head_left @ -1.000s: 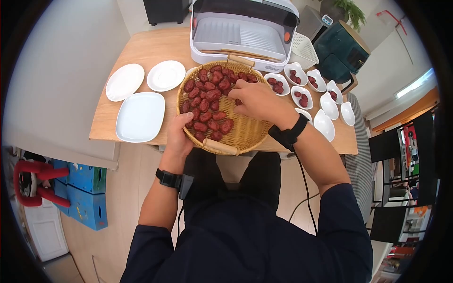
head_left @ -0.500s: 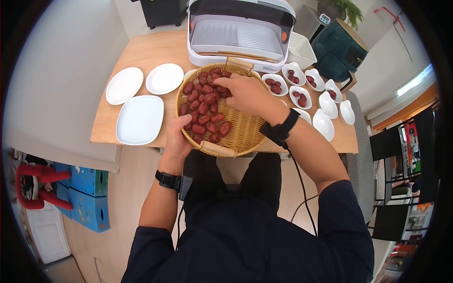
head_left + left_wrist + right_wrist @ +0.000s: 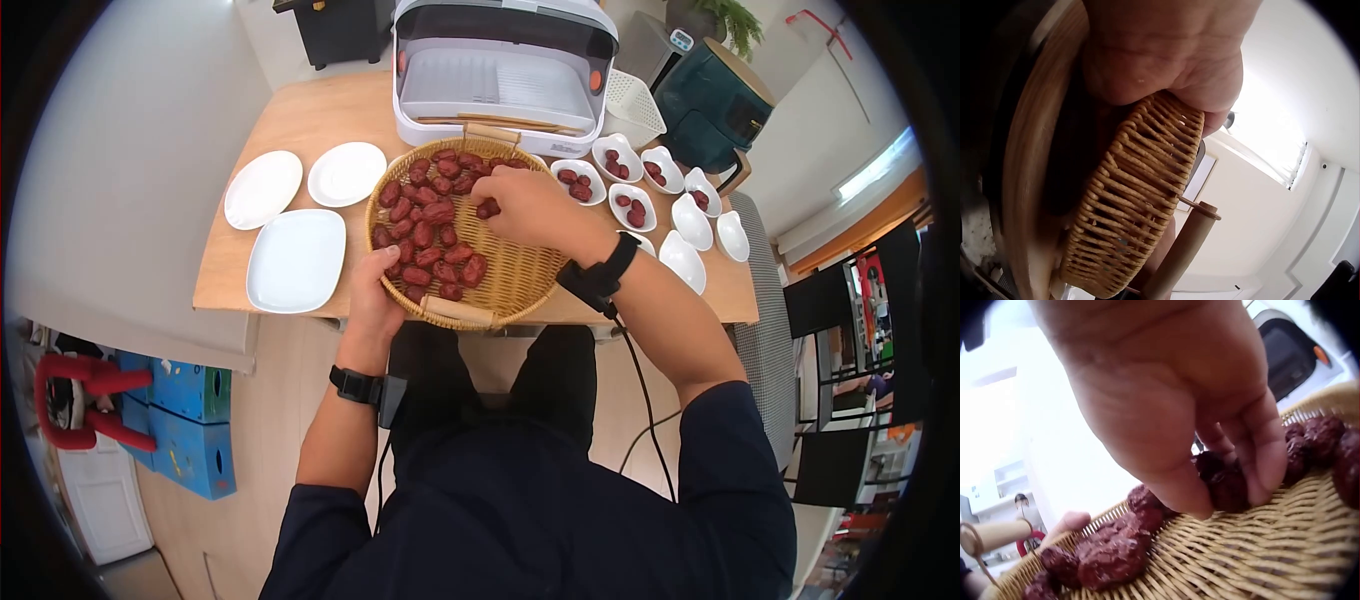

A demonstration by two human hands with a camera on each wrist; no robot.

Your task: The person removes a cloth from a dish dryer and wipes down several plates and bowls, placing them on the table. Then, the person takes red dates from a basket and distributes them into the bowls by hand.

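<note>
A round wicker basket (image 3: 520, 285) with wooden handles holds many red dates (image 3: 423, 235), mostly on its left and far sides. My left hand (image 3: 374, 295) grips the basket's left rim, thumb on top; the left wrist view shows the palm against the woven wall (image 3: 1129, 187). Inside the basket, my right hand (image 3: 530, 208) pinches dark red dates (image 3: 1229, 487) between thumb and fingers, just over the weave. How many it holds cannot be told.
Right of the basket stand several white dishes, some with dates (image 3: 633, 210), others bare (image 3: 683, 264). Three white plates (image 3: 296, 262) lie at left. A white appliance (image 3: 500, 85) is behind the basket, a green one (image 3: 712, 105) at back right.
My right hand went left into the dates, then came back slightly right, now with dates between its fingers. Dates near it have shifted. My left hand keeps its grip on the rim.
</note>
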